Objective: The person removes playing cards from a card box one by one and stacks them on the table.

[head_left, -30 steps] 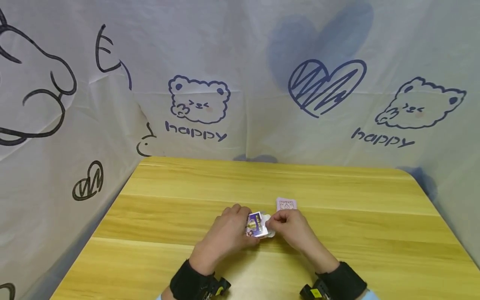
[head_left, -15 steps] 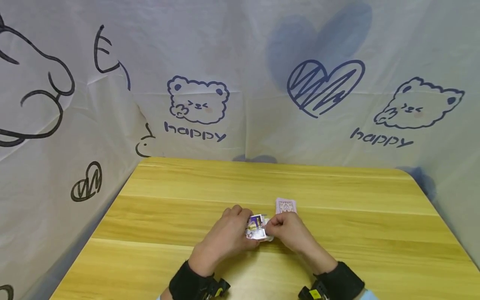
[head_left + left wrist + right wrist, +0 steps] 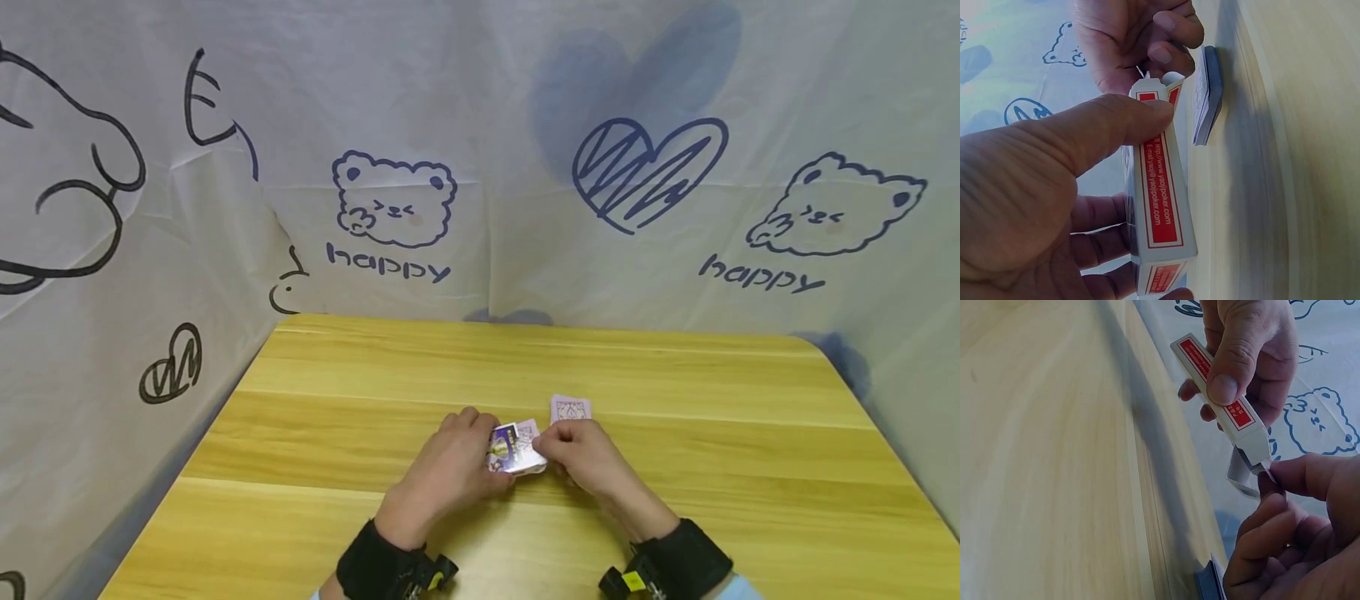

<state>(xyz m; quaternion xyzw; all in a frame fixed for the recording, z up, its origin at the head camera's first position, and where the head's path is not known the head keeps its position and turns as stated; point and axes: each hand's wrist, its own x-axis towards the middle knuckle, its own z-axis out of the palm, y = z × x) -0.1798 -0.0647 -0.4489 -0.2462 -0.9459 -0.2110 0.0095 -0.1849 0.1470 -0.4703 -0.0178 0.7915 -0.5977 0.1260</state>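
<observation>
A playing card box (image 3: 504, 448) with a purple front is gripped in my left hand (image 3: 453, 457). Red strips with white print run down its narrow side, and my left thumb presses there in the left wrist view. My right hand (image 3: 581, 450) pinches a thin white piece (image 3: 1266, 470) at the box's open end; I cannot tell whether it is a flap or a card. A loose side flap (image 3: 1174, 94) sticks out beside that end. Just beyond my right hand, a stack of playing cards (image 3: 572, 407) lies back-side up, its near part hidden behind the fingers.
The wooden table (image 3: 337, 400) runs back to a white cloth wall (image 3: 510, 250) with drawn bears and hearts. Another cloth stands along the left side. Each wrist wears a black band (image 3: 686, 560) with a small camera.
The box has tipped slightly in my hands, and a pale, patterned area shows beside its purple front. My right hand stays at the open end. The card stack has not moved.
</observation>
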